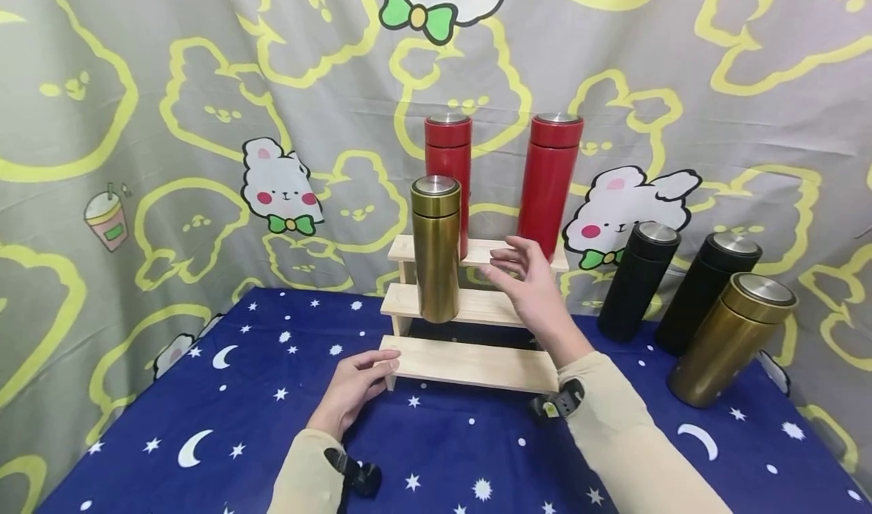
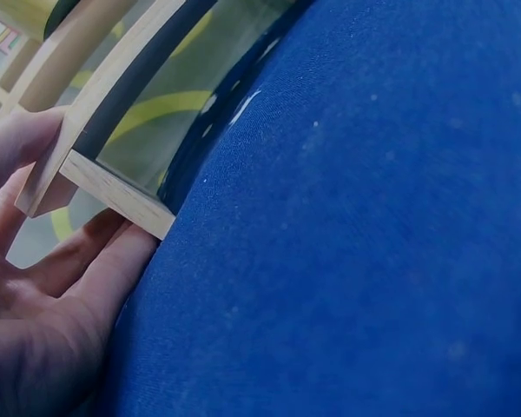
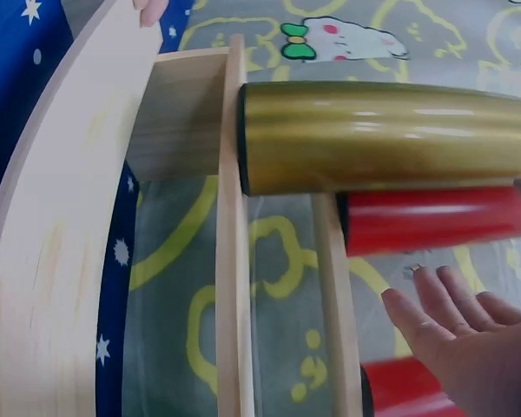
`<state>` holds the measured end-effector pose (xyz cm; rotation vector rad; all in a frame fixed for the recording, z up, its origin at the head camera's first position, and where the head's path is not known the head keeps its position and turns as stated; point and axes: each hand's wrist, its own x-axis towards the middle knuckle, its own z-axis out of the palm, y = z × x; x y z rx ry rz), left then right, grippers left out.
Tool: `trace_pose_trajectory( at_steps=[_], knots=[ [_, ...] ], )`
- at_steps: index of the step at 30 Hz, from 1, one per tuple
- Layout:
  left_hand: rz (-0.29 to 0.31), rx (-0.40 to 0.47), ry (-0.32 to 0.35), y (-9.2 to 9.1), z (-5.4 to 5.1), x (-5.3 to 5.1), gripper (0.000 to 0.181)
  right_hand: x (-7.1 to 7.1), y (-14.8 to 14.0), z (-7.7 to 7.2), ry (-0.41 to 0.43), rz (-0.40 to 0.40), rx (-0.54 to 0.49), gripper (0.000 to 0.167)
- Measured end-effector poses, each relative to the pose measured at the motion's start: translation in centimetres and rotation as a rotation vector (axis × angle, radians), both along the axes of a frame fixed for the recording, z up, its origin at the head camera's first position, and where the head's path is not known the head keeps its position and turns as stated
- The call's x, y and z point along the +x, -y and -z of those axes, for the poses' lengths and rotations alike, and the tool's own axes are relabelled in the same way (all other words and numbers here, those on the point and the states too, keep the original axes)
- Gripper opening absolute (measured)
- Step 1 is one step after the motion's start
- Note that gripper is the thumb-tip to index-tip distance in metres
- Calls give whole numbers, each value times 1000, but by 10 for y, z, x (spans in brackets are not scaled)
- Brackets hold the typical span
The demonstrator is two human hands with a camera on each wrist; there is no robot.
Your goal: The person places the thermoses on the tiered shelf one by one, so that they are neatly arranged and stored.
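Gold flask (image 1: 437,260) stands upright near the left end of the rack's middle step (image 1: 487,307), long axis close to vertical, lid up, base on the wood. In the right wrist view the same axis runs sideways, base at left.

Right grip (image 1: 534,288): bare hand, fingers spread and relaxed, holding nothing. Sits just right of the gold flask with a visible gap in the head view, forearm coming up from lower right, fingertips pointing up-left. Left grip (image 1: 357,387): pinches the left end of the bottom step (image 1: 470,364), thumb on the board, fingers at the side support below. Both sleeves beige, black device (image 1: 559,402) strapped at the right wrist.

Rack is pale bare wood, light grain, three flat boards rising to the back. Top step (image 1: 482,252) carries left red flask (image 1: 447,158), partly behind the gold one, and right red flask (image 1: 549,188), lids up. All cylinders, glossy metallic on gold and red, silver metal lid tops.

On the worktop (image 1: 477,453), right of the rack: two black flasks (image 1: 636,287), second gold flask (image 1: 729,344) in front. Blue cloth cover, white moons and stars. Grey curtain (image 1: 204,14) behind, yellow outlines.
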<state>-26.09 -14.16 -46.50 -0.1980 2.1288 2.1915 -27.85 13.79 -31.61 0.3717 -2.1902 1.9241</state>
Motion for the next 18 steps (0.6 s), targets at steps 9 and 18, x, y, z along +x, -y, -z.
trace_pose_trajectory(
  at_steps=[9, 18],
  knots=[
    [13, -36, 22, 0, -1, -3, 34, 26, -38, -1, 22, 37, 18, 53],
    [9, -33, 25, 0, -3, -1, 34, 45, -71, 11, 8, 99, 114, 62]
  ],
)
